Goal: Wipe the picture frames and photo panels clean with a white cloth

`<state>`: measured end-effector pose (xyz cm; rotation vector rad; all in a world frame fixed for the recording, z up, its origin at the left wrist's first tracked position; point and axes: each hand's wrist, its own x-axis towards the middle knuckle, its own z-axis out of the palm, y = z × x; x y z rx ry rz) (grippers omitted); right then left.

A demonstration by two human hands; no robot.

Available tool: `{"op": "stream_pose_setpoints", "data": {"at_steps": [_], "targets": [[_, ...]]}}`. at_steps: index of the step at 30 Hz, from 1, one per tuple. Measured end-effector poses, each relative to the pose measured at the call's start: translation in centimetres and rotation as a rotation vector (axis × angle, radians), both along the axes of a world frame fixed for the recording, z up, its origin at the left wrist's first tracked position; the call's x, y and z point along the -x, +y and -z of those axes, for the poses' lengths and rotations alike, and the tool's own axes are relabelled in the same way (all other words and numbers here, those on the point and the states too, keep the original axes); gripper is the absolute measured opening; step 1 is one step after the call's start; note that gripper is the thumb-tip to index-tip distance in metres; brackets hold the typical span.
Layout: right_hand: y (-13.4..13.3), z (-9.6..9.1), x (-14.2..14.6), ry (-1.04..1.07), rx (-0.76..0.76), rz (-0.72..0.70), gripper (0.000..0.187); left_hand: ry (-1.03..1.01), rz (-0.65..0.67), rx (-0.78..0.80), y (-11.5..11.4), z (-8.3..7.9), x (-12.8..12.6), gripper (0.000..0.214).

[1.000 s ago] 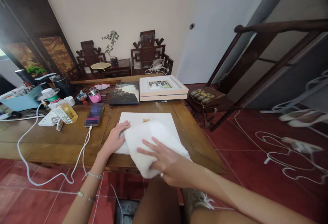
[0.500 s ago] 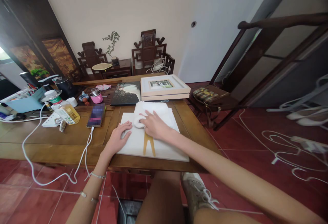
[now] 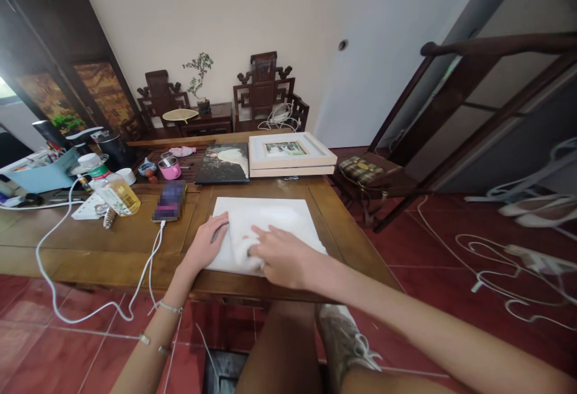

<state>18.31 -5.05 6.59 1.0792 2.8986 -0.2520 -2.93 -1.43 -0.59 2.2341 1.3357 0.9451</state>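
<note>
A flat white panel (image 3: 279, 211) lies on the wooden table (image 3: 117, 244) in front of me. My left hand (image 3: 205, 244) rests flat on the panel's left edge, fingers stretched out. My right hand (image 3: 282, 256) presses a white fluffy cloth (image 3: 243, 238) against the panel's near part, fingers curled over the cloth. The cloth covers the panel's near middle.
Behind the panel lie a dark picture (image 3: 223, 163) and stacked pale frames (image 3: 291, 154). To the left sit a phone (image 3: 169, 200) on a white cable (image 3: 90, 310), an oil bottle (image 3: 112, 191) and a pink cup (image 3: 170, 168). A dark wooden rail (image 3: 473, 81) stands right.
My right hand has pulled the cloth from the panel's far edge back toward me, covering the tan mark on the panel. My left hand has stayed in place.
</note>
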Motion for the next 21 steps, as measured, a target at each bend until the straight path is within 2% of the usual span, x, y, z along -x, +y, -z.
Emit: {"op": "stream_pose_setpoints", "data": {"at_steps": [4,5,7,11,14,16,18,21], "targets": [[4.3,1.6,2.1,0.042,-0.164,0.139,0.041,-0.084,-0.042,-0.012,-0.3,-0.5,0.2,0.039],[4.8,2.0,2.6,0.06,-0.187,0.15,0.043,-0.113,-0.051,-0.017,-0.4,-0.5,0.2,0.041],[4.8,2.6,3.5,0.095,-0.198,0.085,0.044,-0.175,-0.074,-0.027,-0.5,-0.6,0.2,0.044],[1.5,3.0,2.7,0.169,-0.149,-0.197,0.038,-0.207,-0.13,-0.061,-0.5,-0.4,0.2,0.047],[-1.7,3.6,-0.3,0.206,-0.101,-0.272,0.035,-0.14,-0.101,-0.07,-0.3,0.1,0.2,0.048],[-3.3,4.5,-2.8,0.24,-0.122,-0.238,0.036,-0.077,-0.062,-0.055,-0.1,0.5,0.3,0.049],[-4.4,5.7,-5.1,0.291,-0.208,-0.151,0.035,-0.01,-0.037,-0.025,0.1,0.7,0.3,0.051],[-4.6,7.2,-7.4,0.319,-0.327,-0.011,0.029,0.078,-0.008,0.019,0.2,0.8,0.2,0.048]]}}
